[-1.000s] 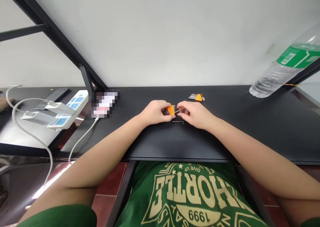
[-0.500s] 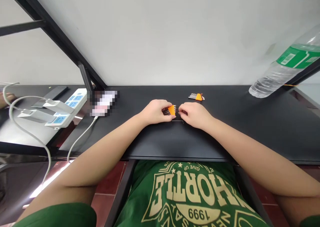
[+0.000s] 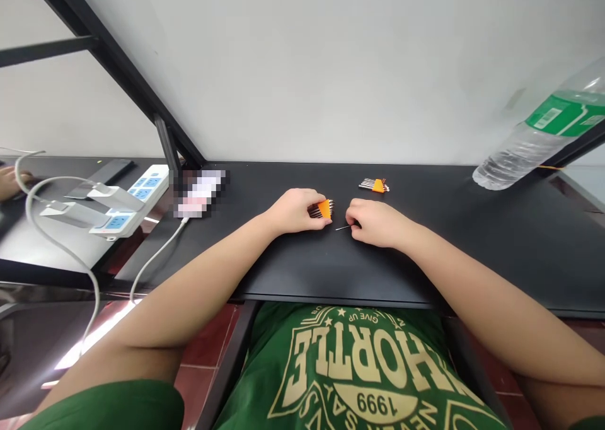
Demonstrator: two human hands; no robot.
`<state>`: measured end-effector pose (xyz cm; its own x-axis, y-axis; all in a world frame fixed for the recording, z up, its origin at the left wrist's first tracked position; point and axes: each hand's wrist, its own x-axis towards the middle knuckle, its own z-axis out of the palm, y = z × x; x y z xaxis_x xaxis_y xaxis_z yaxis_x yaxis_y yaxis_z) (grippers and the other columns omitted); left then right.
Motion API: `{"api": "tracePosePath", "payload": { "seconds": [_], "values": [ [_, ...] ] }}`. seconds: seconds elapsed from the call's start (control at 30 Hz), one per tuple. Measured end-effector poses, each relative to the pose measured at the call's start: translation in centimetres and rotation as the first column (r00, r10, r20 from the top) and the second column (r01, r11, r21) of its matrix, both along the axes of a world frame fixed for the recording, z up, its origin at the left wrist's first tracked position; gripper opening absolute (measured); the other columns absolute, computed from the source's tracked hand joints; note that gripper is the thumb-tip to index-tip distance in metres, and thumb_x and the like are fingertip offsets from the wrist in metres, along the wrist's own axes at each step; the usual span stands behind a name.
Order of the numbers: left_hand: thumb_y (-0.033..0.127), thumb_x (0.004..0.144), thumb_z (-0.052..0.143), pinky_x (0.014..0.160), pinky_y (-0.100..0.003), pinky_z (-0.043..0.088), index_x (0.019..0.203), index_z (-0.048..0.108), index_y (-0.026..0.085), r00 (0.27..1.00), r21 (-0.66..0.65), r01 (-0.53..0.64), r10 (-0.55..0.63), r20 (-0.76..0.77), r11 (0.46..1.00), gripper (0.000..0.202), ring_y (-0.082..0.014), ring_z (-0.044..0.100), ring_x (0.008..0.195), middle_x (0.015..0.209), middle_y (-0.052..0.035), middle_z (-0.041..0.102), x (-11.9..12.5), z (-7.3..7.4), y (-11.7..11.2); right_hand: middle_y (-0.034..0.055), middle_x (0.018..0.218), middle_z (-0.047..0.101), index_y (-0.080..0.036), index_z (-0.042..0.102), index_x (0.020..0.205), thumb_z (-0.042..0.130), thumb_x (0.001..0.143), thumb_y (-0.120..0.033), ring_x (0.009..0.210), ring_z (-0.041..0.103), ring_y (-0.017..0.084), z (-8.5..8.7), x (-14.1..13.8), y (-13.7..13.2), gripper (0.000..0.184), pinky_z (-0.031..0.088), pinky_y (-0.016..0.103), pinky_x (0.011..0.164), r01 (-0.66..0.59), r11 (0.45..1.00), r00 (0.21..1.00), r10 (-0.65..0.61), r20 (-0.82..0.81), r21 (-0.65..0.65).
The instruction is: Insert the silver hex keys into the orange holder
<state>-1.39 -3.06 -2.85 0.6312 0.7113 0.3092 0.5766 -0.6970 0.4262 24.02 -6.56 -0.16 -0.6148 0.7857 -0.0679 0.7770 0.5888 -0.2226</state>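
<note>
My left hand (image 3: 295, 210) rests on the black table (image 3: 472, 241) and is closed around an orange holder with several hex keys (image 3: 322, 209) sticking out of it. A little to its right, my right hand (image 3: 373, 222) pinches one thin metal hex key (image 3: 343, 227), whose tip points left toward the holder. The two hands are a short gap apart. A second orange hex key set (image 3: 375, 185) lies farther back on the table, untouched.
A clear water bottle with a green label (image 3: 539, 140) lies at the back right. At the left are a white power strip (image 3: 130, 206) with plugged adapters and cables, a dark phone (image 3: 106, 174) and a blurred-out object (image 3: 201, 193). Another person's hand (image 3: 12, 181) shows at the far left edge.
My right hand has drawn back to the right from the orange holder and now holds the thin hex key that lay on the table. My left hand has stayed put.
</note>
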Motion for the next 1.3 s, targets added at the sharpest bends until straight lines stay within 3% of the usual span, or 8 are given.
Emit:
{"api": "tracePosePath", "payload": {
  "seconds": [0.27,0.47,0.77,1.3],
  "values": [
    [0.051,0.083,0.073,0.074,-0.033,0.046,0.097,0.072,0.02,0.99,0.085,0.018,-0.006,-0.144,0.996,0.033,-0.0194,0.063,0.078,0.082,-0.0029,0.068,0.0,0.0,0.2,0.0054,0.097,0.065,-0.02,0.062,0.083,0.062,0.084,-0.012,0.074,0.057,0.016,0.3,0.4,0.3,0.008,0.037,0.029,0.06,0.046,0.999,0.999,-0.046,-0.007,-0.023],
    [0.051,0.084,0.072,0.073,-0.034,0.044,0.094,0.071,0.021,0.982,0.145,0.026,0.001,-0.188,0.989,0.032,-0.0206,0.063,0.077,0.081,-0.0034,0.067,0.0,-0.1,0.3,0.0039,0.087,0.064,-0.02,0.059,0.08,0.061,0.082,-0.009,0.074,0.055,0.016,-0.1,0.6,0.7,0.011,0.039,0.028,0.065,0.058,0.998,0.992,-0.058,-0.113,-0.002],
    [0.049,0.084,0.073,0.074,-0.032,0.045,0.098,0.071,0.021,0.989,0.096,0.001,0.013,-0.146,0.995,0.032,-0.0189,0.063,0.077,0.082,-0.0018,0.067,-0.1,-0.1,0.3,0.0049,0.088,0.065,-0.017,0.064,0.089,0.054,0.091,-0.01,0.074,0.056,0.016,-0.8,0.6,0.9,0.013,0.043,0.028,0.072,-0.068,0.993,0.909,0.103,-0.405,0.099],
    [0.049,0.082,0.075,0.068,-0.029,0.044,0.096,0.072,0.021,0.997,0.045,-0.03,0.033,-0.068,0.999,0.031,-0.0166,0.062,0.074,0.081,-0.0011,0.068,-0.2,0.1,0.1,0.0065,0.09,0.069,-0.018,0.066,0.09,0.052,0.095,-0.012,0.075,0.061,0.017,-0.4,0.7,0.7,0.016,0.046,0.03,0.071,-0.127,0.972,0.835,0.213,-0.507,0.199]
  ]
}}
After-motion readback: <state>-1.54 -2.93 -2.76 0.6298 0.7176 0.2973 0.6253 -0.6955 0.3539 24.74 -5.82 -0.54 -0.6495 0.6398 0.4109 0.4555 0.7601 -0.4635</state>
